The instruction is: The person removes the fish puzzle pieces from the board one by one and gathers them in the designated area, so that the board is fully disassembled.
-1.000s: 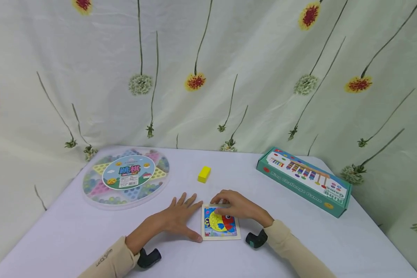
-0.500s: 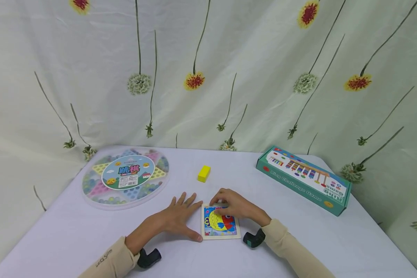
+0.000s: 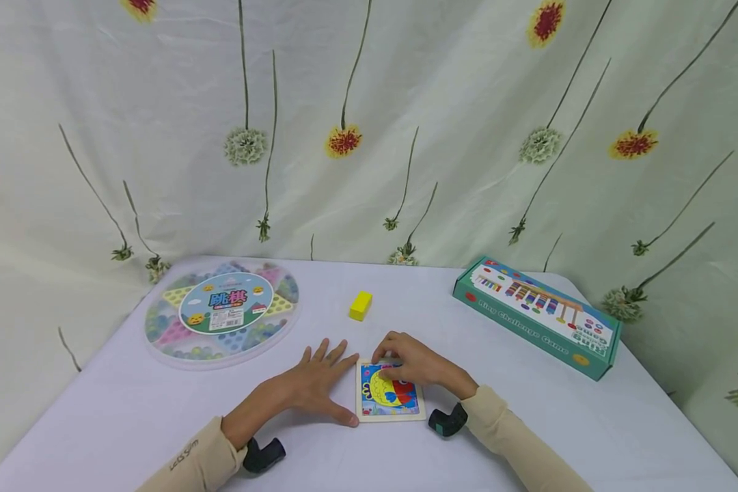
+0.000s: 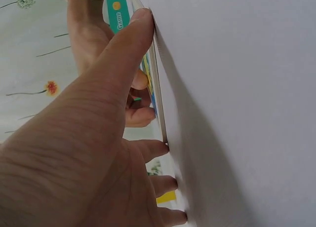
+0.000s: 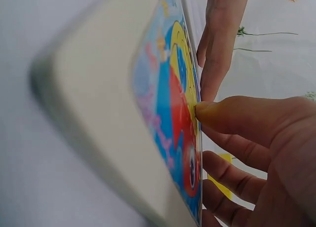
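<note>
In the head view, a square jigsaw puzzle (image 3: 369,407) with a yellow and red fish lies flat in its pale frame. My left hand (image 3: 318,383) lies at its left side, fingers spread, with thumb and index fingertips touching the frame's edge. In the left wrist view that thumb (image 4: 140,27) meets the frame's side. My right hand (image 3: 421,362) arches over the puzzle's upper part. Its thumb (image 5: 217,113) touches the picture, while its loosely bent fingers reach the far edge. No raised piece shows between thumb and fingers; the right hand covers some of the picture.
A yellow block (image 3: 361,306) lies beyond the puzzle. At the back left is a round Chinese checkers set (image 3: 224,314); a green Ring Challenge Game box (image 3: 535,318) stands at the right. A flowered curtain (image 3: 467,137) hangs behind the white table (image 3: 129,437).
Both hands keep the same pose at the puzzle. The view has tilted very slightly, and the right forearm has shifted a little to the left.
</note>
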Available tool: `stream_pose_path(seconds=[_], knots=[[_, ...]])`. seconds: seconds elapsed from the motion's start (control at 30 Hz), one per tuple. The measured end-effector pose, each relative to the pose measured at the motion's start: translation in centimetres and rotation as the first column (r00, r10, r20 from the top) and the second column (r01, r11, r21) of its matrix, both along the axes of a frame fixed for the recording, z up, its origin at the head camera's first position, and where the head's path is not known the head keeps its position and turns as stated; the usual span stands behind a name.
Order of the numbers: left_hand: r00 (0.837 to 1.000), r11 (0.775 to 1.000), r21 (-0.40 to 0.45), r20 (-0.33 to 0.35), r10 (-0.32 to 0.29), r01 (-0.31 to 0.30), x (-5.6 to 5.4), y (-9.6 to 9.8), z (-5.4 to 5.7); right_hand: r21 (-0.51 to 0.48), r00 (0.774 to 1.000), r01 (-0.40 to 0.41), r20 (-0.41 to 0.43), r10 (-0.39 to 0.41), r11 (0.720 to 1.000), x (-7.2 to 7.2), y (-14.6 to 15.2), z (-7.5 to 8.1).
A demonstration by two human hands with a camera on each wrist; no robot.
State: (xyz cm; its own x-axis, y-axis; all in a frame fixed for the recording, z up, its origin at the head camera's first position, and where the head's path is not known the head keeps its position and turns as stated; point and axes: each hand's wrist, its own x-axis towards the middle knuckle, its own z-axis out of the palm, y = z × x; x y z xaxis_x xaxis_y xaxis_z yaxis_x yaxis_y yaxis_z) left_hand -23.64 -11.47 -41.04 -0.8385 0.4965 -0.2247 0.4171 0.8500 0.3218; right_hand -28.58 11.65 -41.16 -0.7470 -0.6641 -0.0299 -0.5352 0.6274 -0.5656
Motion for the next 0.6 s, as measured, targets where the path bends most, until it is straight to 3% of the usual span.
stream_pose_path(seconds=[0.6], knots=[[1.000, 1.000, -0.008, -0.003, 0.015, -0.015, 0.24, 0.27, 0.33, -0.062, 1.000, -0.010, 0.016, 0.011, 0.998, -0.03, -0.19, -0.17]])
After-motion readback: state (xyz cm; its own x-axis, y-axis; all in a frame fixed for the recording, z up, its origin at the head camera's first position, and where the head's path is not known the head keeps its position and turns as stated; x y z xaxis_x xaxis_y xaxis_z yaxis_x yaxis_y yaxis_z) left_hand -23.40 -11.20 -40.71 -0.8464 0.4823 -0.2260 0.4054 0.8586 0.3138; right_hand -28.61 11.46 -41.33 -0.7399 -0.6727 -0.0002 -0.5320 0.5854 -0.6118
